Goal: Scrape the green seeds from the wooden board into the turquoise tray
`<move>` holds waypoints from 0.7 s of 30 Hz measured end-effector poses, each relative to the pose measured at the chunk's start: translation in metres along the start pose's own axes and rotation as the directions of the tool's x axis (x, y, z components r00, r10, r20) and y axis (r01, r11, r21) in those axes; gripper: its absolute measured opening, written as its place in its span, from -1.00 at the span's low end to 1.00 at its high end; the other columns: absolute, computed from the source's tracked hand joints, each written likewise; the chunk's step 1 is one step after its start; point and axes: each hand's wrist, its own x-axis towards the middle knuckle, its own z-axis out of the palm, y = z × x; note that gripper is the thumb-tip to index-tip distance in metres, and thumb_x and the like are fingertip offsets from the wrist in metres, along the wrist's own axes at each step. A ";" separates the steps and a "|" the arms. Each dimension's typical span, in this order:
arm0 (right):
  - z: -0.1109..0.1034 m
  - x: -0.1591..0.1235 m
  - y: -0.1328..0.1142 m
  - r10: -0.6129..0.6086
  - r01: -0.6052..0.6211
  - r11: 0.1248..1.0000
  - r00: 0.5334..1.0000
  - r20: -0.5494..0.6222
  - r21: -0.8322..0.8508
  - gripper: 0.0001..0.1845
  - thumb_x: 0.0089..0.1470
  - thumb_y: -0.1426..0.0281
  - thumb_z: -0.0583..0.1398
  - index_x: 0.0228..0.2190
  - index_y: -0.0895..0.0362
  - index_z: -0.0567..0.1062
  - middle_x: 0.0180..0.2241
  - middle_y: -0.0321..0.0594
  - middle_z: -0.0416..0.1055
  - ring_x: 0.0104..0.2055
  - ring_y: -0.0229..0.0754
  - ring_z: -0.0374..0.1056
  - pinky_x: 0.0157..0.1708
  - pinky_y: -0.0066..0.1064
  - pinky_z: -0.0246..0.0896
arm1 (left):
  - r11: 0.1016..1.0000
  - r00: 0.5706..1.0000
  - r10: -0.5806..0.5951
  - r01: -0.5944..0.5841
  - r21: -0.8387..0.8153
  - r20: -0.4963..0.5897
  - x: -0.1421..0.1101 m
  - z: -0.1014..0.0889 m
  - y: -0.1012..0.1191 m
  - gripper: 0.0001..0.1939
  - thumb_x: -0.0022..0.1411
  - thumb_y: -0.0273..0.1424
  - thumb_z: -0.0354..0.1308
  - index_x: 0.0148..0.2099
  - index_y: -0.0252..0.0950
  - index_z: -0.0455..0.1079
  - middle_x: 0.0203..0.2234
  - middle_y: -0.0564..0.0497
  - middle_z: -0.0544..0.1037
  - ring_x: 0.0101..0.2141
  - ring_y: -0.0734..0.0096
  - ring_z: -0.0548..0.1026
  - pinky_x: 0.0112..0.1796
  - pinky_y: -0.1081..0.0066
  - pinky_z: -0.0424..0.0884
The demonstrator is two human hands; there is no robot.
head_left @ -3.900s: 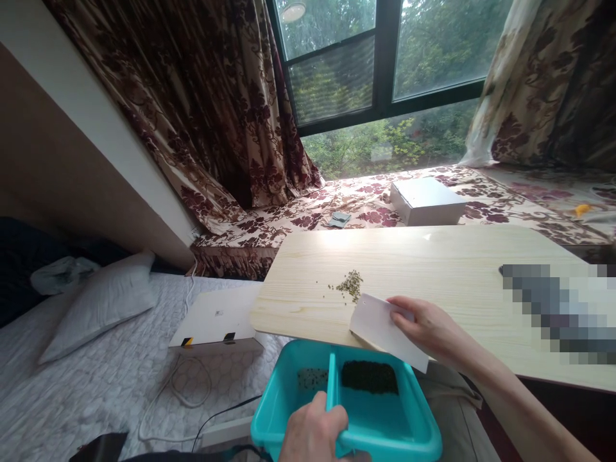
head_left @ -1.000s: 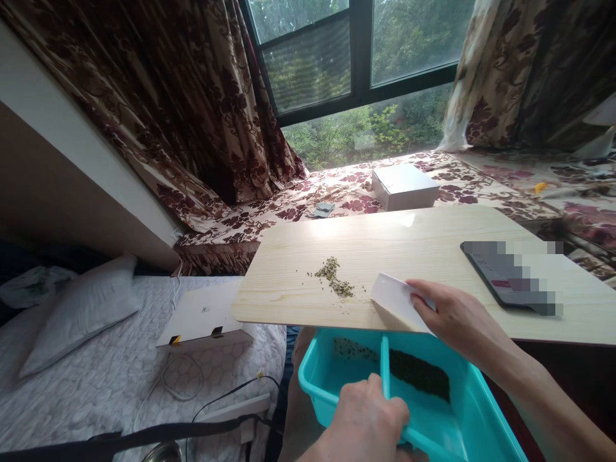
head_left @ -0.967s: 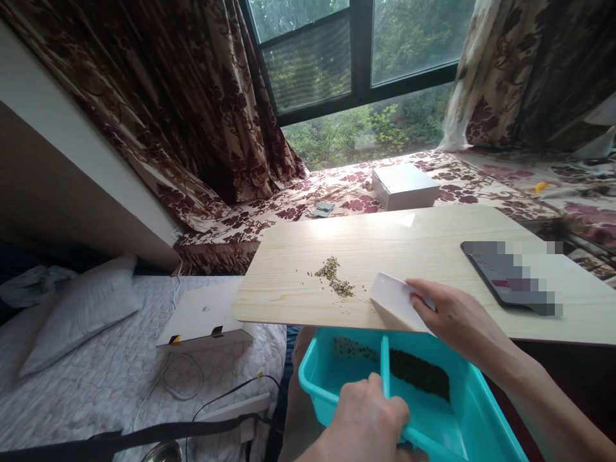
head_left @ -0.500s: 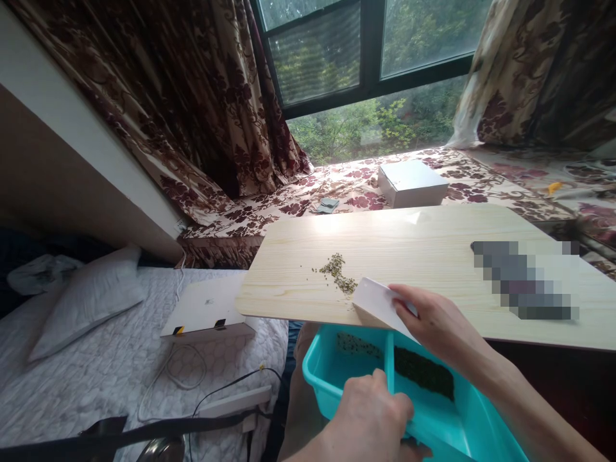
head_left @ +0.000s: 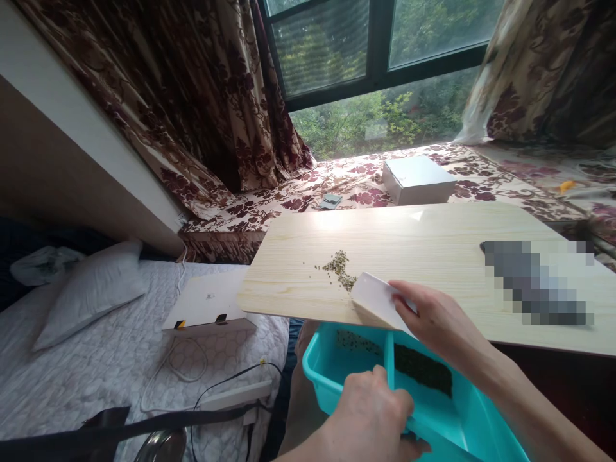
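My right hand point(head_left: 426, 308) pinches a stiff white card point(head_left: 378, 296), tilted with its far end on the wooden tabletop point(head_left: 447, 244). Right beside the card's left edge lies a small scattered heap of greenish-brown grains, perhaps beans point(head_left: 338, 264). Below the table's front edge is a turquoise divided plastic box point(head_left: 310, 369), with my left hand point(head_left: 370, 407) closed on its divider or near side; the fingers are partly hidden. A few small dark and pale bits lie in its left compartment. Its right compartment holds a strip of dark green grains point(head_left: 423, 369).
A blurred-out dark object point(head_left: 534, 282) lies on the table's right side. Behind the table, a silvery-white box point(head_left: 418, 179) and a folded grey-green cloth point(head_left: 330, 201) rest on the window seat. On the bed at left are a white carton point(head_left: 205, 301), cables and a pillow point(head_left: 91, 292).
The view has shifted slightly, moving the background a little. The card's far end has moved slightly left and up beside the heap. My left hand keeps its hold on the box.
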 end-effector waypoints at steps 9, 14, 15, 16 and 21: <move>0.000 0.006 -0.002 -0.043 0.042 0.999 0.998 0.045 0.014 -0.64 0.18 0.39 0.04 -0.19 0.02 0.62 -0.30 -0.17 0.67 -0.31 -0.07 0.56 -0.39 -0.38 0.31 | 1.000 1.000 -0.002 0.002 -0.017 -0.013 -0.001 0.003 -0.003 -0.53 0.22 0.03 0.31 -0.09 -0.27 0.54 -0.19 -0.15 0.53 -0.17 0.00 0.55 -0.20 0.18 0.53; 0.003 0.013 -0.002 -0.053 0.053 0.998 0.999 0.005 -0.026 -0.63 0.20 0.38 0.04 -0.14 0.04 0.62 -0.27 -0.14 0.67 -0.28 -0.04 0.57 -0.36 -0.35 0.33 | 1.000 1.000 0.000 0.000 -0.018 -0.031 0.002 0.007 -0.005 -0.53 0.21 0.04 0.31 -0.08 -0.26 0.54 -0.19 -0.14 0.53 -0.16 -0.01 0.55 -0.19 0.17 0.52; 0.004 0.015 -0.002 -0.057 0.058 0.998 0.998 0.017 -0.038 -0.62 0.21 0.39 0.04 -0.14 0.05 0.62 -0.26 -0.13 0.67 -0.28 -0.04 0.57 -0.36 -0.35 0.33 | 1.000 1.000 -0.001 0.001 -0.018 -0.029 0.002 0.007 -0.005 -0.53 0.21 0.04 0.31 -0.08 -0.26 0.54 -0.19 -0.14 0.53 -0.16 -0.01 0.55 -0.19 0.17 0.52; 0.005 0.016 -0.002 -0.062 0.063 0.997 0.998 0.032 -0.045 -0.62 0.21 0.40 0.03 -0.14 0.06 0.62 -0.25 -0.11 0.67 -0.27 -0.04 0.56 -0.35 -0.35 0.33 | 1.000 1.000 -0.004 0.004 -0.015 -0.024 0.002 0.006 -0.005 -0.53 0.21 0.03 0.31 -0.08 -0.26 0.54 -0.19 -0.14 0.53 -0.17 0.00 0.55 -0.19 0.18 0.52; 0.006 0.017 -0.003 -0.124 0.126 0.992 0.990 0.061 -0.025 -0.64 0.21 0.44 0.04 -0.15 0.06 0.62 -0.24 -0.12 0.67 -0.27 -0.05 0.56 -0.37 -0.36 0.33 | 1.000 1.000 0.002 -0.002 0.022 0.012 0.002 0.004 -0.004 -0.57 0.26 0.00 0.28 -0.07 -0.26 0.54 -0.22 -0.14 0.53 -0.15 0.02 0.54 -0.20 0.23 0.50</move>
